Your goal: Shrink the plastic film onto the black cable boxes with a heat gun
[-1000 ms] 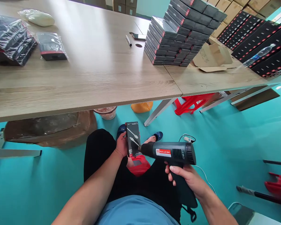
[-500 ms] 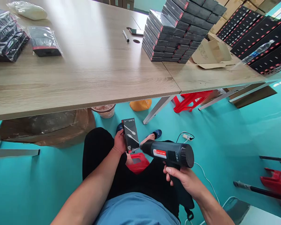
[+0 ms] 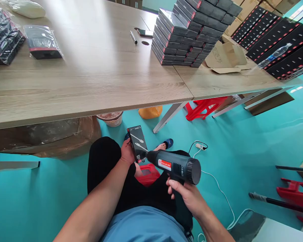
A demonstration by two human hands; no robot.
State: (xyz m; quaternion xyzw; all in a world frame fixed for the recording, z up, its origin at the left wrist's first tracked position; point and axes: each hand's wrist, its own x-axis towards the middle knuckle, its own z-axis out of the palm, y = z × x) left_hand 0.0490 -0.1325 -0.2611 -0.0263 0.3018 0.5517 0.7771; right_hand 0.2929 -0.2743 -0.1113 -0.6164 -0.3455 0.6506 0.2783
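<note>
My left hand is closed on the edge of a flat black cable box, which shows a white cable picture on its front. The box is held above the floor in front of my knees, slightly tilted. In my right hand is a dark heat gun with a red label, my fingers wrapped round its grip. Its nozzle points left and overlaps the lower right corner of the box in view; whether they touch I cannot tell.
On the wooden table are a tall stack of black boxes, plastic-wrapped boxes, a pen, a phone and opened cardboard. Beneath stand a lined carton and a bucket. A white cord crosses the floor.
The heat gun has moved left, bringing its nozzle over the box's lower corner. The box has shifted slightly left and tilted a little more. The whole view has shifted a little.
</note>
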